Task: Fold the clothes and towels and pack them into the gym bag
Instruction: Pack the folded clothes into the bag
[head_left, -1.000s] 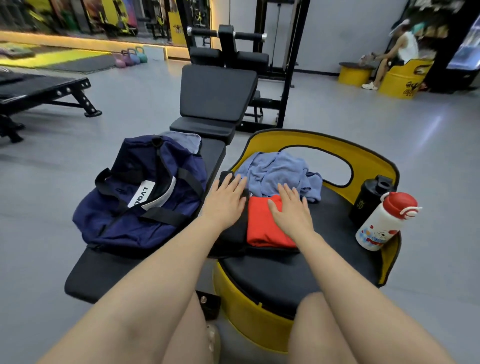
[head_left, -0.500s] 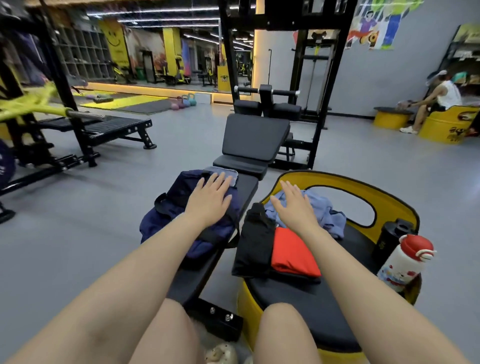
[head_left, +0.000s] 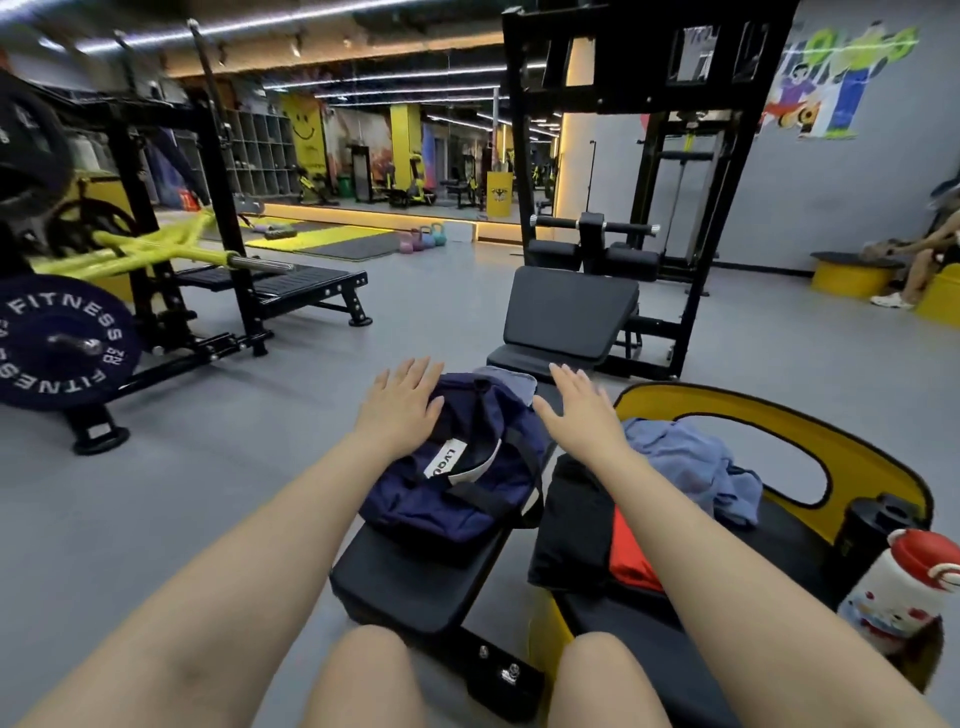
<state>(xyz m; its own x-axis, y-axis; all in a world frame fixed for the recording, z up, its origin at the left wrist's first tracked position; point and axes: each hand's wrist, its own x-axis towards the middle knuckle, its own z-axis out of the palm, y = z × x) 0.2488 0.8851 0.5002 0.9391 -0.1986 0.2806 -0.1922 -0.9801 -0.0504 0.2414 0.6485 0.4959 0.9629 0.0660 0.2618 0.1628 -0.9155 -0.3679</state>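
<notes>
- A red garment (head_left: 626, 561) and a black one (head_left: 569, 525) are lying folded on the yellow seat (head_left: 883, 457), a blue towel (head_left: 691, 467) bunched behind them.
- The navy gym bag (head_left: 467, 483) is sitting on the black bench (head_left: 421, 587) (seemingly zipped).
- Both hands are hovering flat-fingered, holding nothing: left hand (head_left: 402, 410) over the bag, right hand (head_left: 582, 410) beside it.

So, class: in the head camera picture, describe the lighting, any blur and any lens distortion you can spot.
Head view: strip lights on the ceiling give bright, even light; the wide-angle lens bows the black machine frame; the edges smear, so the white bottle with the red cap looks soft, while the label on the navy fabric gym bag and both open hands, left hand and right hand, are fairly sharp.
</notes>
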